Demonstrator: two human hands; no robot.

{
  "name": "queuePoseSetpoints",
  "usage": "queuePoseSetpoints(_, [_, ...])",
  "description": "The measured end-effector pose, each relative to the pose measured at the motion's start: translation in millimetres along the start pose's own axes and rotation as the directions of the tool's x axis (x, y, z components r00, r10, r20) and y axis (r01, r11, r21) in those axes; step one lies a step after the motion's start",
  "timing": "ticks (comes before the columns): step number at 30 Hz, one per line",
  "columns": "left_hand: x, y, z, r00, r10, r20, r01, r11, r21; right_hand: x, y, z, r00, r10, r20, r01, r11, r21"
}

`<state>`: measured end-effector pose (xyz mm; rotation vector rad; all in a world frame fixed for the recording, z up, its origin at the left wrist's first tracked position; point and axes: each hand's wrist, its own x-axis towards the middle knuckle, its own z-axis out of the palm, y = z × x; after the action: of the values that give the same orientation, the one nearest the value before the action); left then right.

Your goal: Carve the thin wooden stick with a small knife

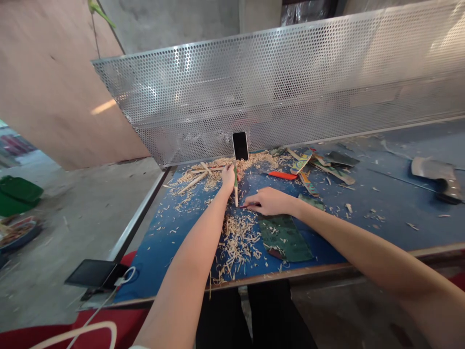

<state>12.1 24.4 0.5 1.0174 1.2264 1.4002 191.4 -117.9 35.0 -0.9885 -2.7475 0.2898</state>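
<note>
My left hand (228, 177) is closed around a thin wooden strip (236, 196), pale at its lower end and green higher up. The strip points down toward me over the blue tabletop. My right hand (271, 201) pinches a small, dark, slim tool (253, 204) that looks like a knife, its tip close to the strip's lower end. Fingers hide much of the tool, so its blade is hard to make out. Curled wood shavings (240, 237) lie heaped below both hands. A green cloth-like piece (285, 237) lies under my right forearm, sprinkled with shavings.
A phone (240, 146) leans upright against a perforated metal panel (276, 87) behind the blue table (160, 261). An orange-handled knife (282, 175) and patterned scraps (308, 165) lie to the right. A bent brown piece (432, 174) is farther right; a black device (92, 274) with a cable sits left.
</note>
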Motion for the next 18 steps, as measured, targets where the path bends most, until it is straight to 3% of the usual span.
queuePoseSetpoints(6, [-1.5,2.7,1.8,1.0,-0.004,0.002,0.004,1.0,-0.016,-1.2,8.0,0.0,0.997,0.007,-0.079,-0.008,1.0,-0.013])
queuePoseSetpoints(18, [4.5,-5.1,0.8,1.0,0.004,-0.009,-0.004,1.0,0.006,3.0,2.4,3.5,0.999,0.03,0.037,-0.032,0.996,0.078])
